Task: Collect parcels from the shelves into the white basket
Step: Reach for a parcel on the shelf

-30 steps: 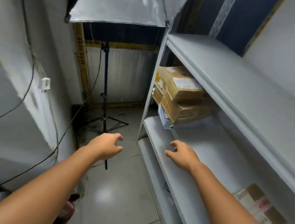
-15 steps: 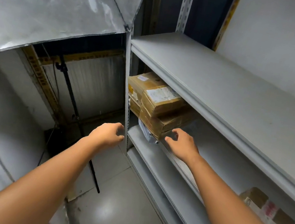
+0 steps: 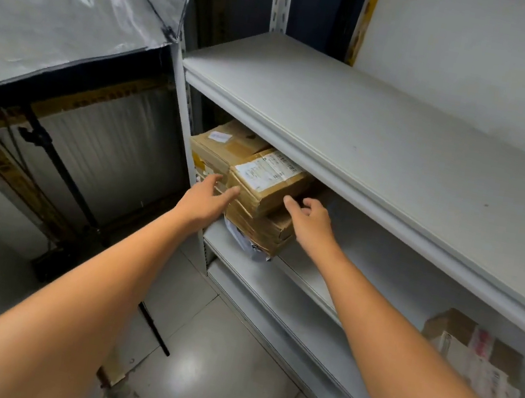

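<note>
Both hands were at the stack of parcels (image 3: 261, 231) on the middle shelf (image 3: 390, 255): the left hand (image 3: 206, 201), fingers straight, lay against the left end of the labelled top parcel (image 3: 267, 182), while the right hand (image 3: 311, 222), fingers loosely curled round nothing, sat just beside its right end. Another parcel (image 3: 474, 356) lay a shelf lower, well right of the right arm. The white basket was out of view, so this stack looked uncollected, with lifting and carrying left to do.
</note>
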Demonstrator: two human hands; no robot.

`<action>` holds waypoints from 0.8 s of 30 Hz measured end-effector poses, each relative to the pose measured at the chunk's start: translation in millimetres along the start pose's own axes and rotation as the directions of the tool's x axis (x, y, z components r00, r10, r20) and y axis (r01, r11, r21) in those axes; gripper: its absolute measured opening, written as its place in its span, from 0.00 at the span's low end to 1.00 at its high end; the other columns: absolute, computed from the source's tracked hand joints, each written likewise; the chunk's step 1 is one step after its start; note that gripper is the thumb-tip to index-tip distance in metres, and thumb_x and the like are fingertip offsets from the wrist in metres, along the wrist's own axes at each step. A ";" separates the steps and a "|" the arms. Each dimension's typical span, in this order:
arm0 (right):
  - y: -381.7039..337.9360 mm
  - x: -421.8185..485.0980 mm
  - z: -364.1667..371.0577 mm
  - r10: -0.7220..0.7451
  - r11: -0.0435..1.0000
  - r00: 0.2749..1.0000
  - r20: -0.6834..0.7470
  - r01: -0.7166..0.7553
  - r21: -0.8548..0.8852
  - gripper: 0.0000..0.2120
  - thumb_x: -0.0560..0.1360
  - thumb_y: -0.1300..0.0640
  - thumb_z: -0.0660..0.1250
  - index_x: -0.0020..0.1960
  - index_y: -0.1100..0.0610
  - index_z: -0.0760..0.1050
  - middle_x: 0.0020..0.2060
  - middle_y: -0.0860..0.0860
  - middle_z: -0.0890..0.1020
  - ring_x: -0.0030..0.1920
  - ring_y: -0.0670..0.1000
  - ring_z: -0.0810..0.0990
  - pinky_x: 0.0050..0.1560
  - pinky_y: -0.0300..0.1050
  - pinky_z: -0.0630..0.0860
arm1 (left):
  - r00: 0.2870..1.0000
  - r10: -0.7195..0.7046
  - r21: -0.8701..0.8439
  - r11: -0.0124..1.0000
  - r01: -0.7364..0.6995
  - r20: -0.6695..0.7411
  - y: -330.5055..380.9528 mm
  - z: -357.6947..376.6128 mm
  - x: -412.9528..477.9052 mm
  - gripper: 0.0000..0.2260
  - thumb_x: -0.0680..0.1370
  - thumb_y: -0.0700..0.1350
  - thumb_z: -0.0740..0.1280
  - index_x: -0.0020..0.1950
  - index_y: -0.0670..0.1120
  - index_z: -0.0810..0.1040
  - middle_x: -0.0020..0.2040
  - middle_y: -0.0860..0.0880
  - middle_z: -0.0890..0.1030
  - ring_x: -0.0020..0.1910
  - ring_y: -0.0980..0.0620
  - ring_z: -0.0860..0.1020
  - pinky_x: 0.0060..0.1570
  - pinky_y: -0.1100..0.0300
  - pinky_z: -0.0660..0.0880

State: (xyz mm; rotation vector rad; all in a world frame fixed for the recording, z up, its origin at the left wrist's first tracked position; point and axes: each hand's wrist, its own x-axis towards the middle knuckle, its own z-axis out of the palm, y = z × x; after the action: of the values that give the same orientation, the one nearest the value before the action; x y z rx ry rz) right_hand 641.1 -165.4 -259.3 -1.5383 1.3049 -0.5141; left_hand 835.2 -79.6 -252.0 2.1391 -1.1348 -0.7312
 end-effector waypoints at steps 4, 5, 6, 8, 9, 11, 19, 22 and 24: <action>-6.8 7.6 20.7 0.053 0.990 0.997 -0.051 -0.045 0.136 0.38 0.74 0.38 0.68 0.77 0.55 0.62 0.69 0.54 0.73 0.63 0.54 0.75 0.60 0.57 0.79 | 0.996 0.006 -0.250 0.968 0.017 0.093 -6.0 -0.6 25.4 0.38 0.76 0.64 0.66 0.79 0.48 0.57 0.72 0.45 0.71 0.66 0.46 0.74 0.65 0.51 0.72; -9.1 8.6 25.5 0.068 0.983 0.996 -0.060 -0.057 0.173 0.37 0.75 0.40 0.69 0.77 0.55 0.61 0.70 0.55 0.71 0.61 0.53 0.75 0.59 0.55 0.80 | 0.994 0.010 -0.287 0.958 0.023 0.113 -5.9 -1.4 30.5 0.39 0.75 0.65 0.67 0.79 0.49 0.57 0.72 0.46 0.71 0.66 0.46 0.74 0.66 0.49 0.72; -10.7 10.5 30.2 0.084 0.975 0.995 -0.061 -0.069 0.211 0.37 0.76 0.43 0.69 0.78 0.56 0.60 0.71 0.55 0.70 0.60 0.52 0.74 0.57 0.53 0.80 | 0.991 0.017 -0.307 0.951 0.025 0.131 -7.5 -2.1 36.8 0.40 0.74 0.66 0.67 0.79 0.50 0.57 0.71 0.47 0.72 0.65 0.46 0.75 0.66 0.47 0.73; -14.6 12.6 37.9 0.113 0.954 0.992 -0.057 -0.092 0.286 0.37 0.77 0.46 0.69 0.79 0.56 0.57 0.73 0.56 0.67 0.61 0.51 0.73 0.57 0.52 0.80 | 0.984 0.025 -0.332 0.943 0.036 0.178 -8.4 -3.9 46.7 0.42 0.70 0.68 0.70 0.78 0.52 0.59 0.68 0.50 0.74 0.61 0.48 0.78 0.63 0.46 0.75; -16.2 13.4 41.1 0.129 0.943 0.990 -0.062 -0.102 0.317 0.38 0.77 0.47 0.70 0.79 0.55 0.56 0.74 0.56 0.66 0.63 0.53 0.73 0.57 0.52 0.80 | 0.980 0.026 -0.347 0.937 0.045 0.197 -9.5 -4.1 51.5 0.44 0.67 0.69 0.71 0.77 0.53 0.60 0.66 0.50 0.76 0.60 0.48 0.79 0.61 0.45 0.77; -18.2 14.8 47.3 0.152 0.926 0.985 -0.085 -0.112 0.362 0.39 0.76 0.49 0.72 0.80 0.54 0.55 0.75 0.55 0.64 0.67 0.55 0.72 0.58 0.53 0.80 | 0.976 0.036 -0.370 0.928 0.047 0.215 -11.3 -3.2 56.5 0.45 0.63 0.69 0.72 0.75 0.53 0.63 0.64 0.51 0.78 0.58 0.48 0.80 0.60 0.45 0.78; -19.9 10.3 53.6 0.167 0.877 0.982 -0.083 -0.109 0.468 0.38 0.75 0.58 0.73 0.79 0.52 0.56 0.71 0.54 0.71 0.62 0.53 0.76 0.47 0.44 0.82 | 0.963 0.068 -0.430 0.901 0.053 0.261 -19.1 -4.2 53.1 0.42 0.64 0.63 0.75 0.73 0.51 0.64 0.62 0.48 0.79 0.57 0.48 0.81 0.59 0.46 0.79; -18.6 6.7 51.7 0.163 0.882 0.985 -0.054 -0.121 0.456 0.38 0.76 0.61 0.72 0.79 0.52 0.56 0.68 0.53 0.75 0.60 0.51 0.78 0.44 0.42 0.81 | 0.957 0.085 -0.418 0.908 0.040 0.277 -23.2 -5.0 47.1 0.36 0.70 0.57 0.75 0.73 0.51 0.64 0.62 0.48 0.78 0.58 0.49 0.80 0.60 0.49 0.78; -18.4 3.1 50.1 0.154 0.891 0.987 -0.035 -0.124 0.436 0.38 0.76 0.62 0.72 0.79 0.52 0.57 0.66 0.52 0.77 0.60 0.51 0.78 0.45 0.43 0.82 | 0.960 0.074 -0.426 0.903 0.050 0.269 -26.1 -6.1 39.7 0.32 0.72 0.55 0.75 0.72 0.52 0.65 0.61 0.48 0.79 0.57 0.50 0.80 0.57 0.52 0.78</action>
State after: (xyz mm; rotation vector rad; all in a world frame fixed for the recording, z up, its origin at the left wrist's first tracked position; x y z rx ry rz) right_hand 691.8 -149.2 -264.1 -1.0569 1.2401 -0.7166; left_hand 872.3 -100.2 -274.2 1.6891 -1.0063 -1.1883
